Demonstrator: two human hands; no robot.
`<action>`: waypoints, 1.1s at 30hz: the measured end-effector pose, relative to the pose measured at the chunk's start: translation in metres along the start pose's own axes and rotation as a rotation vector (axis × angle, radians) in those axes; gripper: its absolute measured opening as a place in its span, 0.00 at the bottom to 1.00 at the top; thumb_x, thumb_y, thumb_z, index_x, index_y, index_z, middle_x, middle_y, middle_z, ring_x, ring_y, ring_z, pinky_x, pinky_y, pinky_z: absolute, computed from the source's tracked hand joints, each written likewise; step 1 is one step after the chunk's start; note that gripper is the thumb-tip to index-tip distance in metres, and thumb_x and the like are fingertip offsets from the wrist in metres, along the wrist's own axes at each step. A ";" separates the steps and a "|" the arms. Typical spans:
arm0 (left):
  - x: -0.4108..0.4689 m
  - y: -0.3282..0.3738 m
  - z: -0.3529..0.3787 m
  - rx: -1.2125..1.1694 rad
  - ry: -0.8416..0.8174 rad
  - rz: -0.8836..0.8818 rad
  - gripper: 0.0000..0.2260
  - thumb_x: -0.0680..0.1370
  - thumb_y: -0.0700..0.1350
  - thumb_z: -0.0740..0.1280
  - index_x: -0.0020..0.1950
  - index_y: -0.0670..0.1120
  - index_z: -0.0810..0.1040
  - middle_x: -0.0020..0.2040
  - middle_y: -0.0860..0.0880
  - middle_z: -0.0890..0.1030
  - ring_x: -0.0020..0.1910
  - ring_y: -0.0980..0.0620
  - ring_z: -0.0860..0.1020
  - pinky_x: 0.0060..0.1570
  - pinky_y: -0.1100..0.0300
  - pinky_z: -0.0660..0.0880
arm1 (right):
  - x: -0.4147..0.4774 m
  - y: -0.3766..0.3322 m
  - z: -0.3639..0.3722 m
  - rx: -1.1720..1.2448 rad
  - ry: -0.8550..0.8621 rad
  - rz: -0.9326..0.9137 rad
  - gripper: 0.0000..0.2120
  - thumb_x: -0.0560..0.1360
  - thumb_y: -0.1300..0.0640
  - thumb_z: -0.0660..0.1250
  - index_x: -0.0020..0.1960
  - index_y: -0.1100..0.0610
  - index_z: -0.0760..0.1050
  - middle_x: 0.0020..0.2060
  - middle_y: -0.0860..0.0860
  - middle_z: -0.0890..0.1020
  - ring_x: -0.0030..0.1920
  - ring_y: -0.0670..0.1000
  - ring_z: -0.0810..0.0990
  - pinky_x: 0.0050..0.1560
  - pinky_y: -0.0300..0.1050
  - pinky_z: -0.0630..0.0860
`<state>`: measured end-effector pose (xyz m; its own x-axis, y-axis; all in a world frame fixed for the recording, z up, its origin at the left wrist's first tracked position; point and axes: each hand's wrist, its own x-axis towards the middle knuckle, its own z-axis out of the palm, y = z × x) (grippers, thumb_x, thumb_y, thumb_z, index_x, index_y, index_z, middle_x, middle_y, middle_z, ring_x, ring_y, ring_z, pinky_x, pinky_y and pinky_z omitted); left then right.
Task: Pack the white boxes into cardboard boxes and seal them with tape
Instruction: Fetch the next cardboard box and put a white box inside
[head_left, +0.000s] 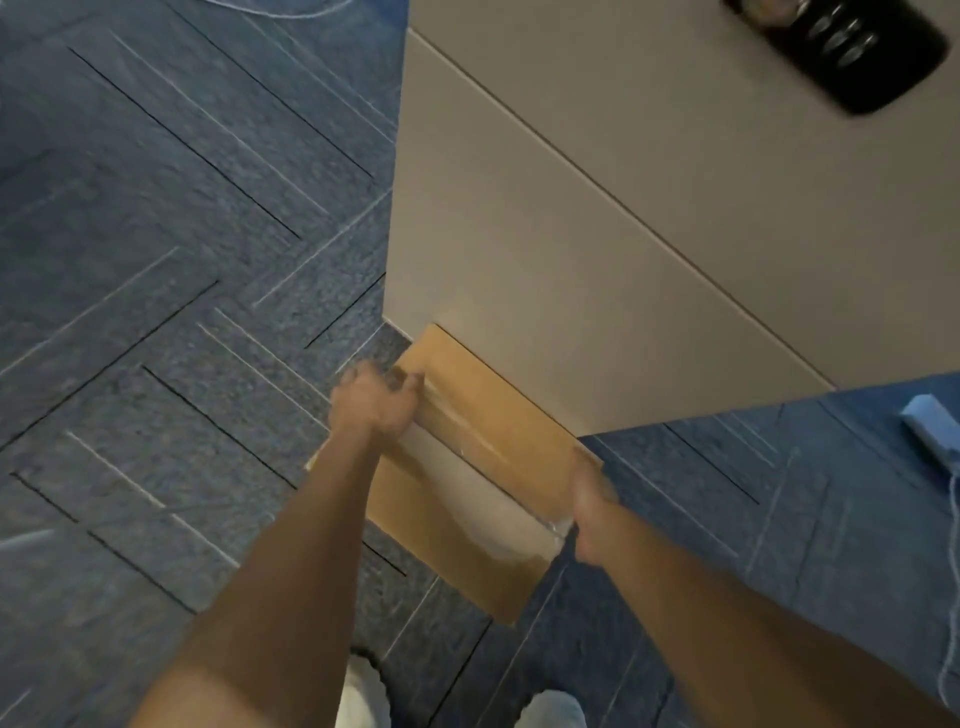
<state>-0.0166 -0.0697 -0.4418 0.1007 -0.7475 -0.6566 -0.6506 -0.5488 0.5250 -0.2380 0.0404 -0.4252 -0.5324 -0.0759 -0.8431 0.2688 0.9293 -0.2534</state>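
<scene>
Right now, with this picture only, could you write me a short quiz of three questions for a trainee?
1. True or false: the cardboard box is open.
2. Left hand, right hand: which grips the box? A left only, B right only, C both.
3. What colour is the carpet?
Key: 1 false, tape covers its seam; 2 C; 3 blue.

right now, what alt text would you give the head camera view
Seen from above, a person's left hand and right hand grip opposite ends of a cardboard box with clear tape along its top. Blue carpet lies beneath, and a beige cabinet stands right beside the box.
</scene>
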 end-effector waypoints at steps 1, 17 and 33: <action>0.008 -0.003 0.006 0.022 -0.002 -0.020 0.37 0.77 0.68 0.62 0.77 0.43 0.64 0.74 0.40 0.69 0.73 0.37 0.67 0.70 0.43 0.68 | 0.008 0.002 0.003 -0.002 -0.011 0.037 0.35 0.72 0.30 0.59 0.67 0.55 0.73 0.63 0.54 0.77 0.60 0.59 0.76 0.62 0.57 0.72; -0.070 0.011 -0.083 -0.012 0.087 -0.152 0.30 0.79 0.67 0.57 0.67 0.44 0.76 0.66 0.37 0.77 0.67 0.38 0.74 0.64 0.48 0.70 | 0.071 0.036 0.013 -0.027 -0.114 0.056 0.65 0.40 0.19 0.65 0.70 0.52 0.70 0.63 0.58 0.78 0.58 0.63 0.79 0.64 0.70 0.68; -0.335 0.119 -0.404 -0.154 0.343 -0.374 0.34 0.81 0.65 0.52 0.77 0.41 0.63 0.74 0.39 0.68 0.71 0.37 0.68 0.69 0.41 0.66 | -0.479 -0.130 -0.061 -0.153 -0.254 -0.248 0.26 0.80 0.43 0.56 0.70 0.59 0.68 0.60 0.57 0.76 0.53 0.56 0.77 0.58 0.49 0.74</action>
<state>0.1765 -0.0357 0.0600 0.5619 -0.5551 -0.6133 -0.4075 -0.8309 0.3788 -0.0664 -0.0218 0.0405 -0.3453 -0.3747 -0.8604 0.0239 0.9130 -0.4072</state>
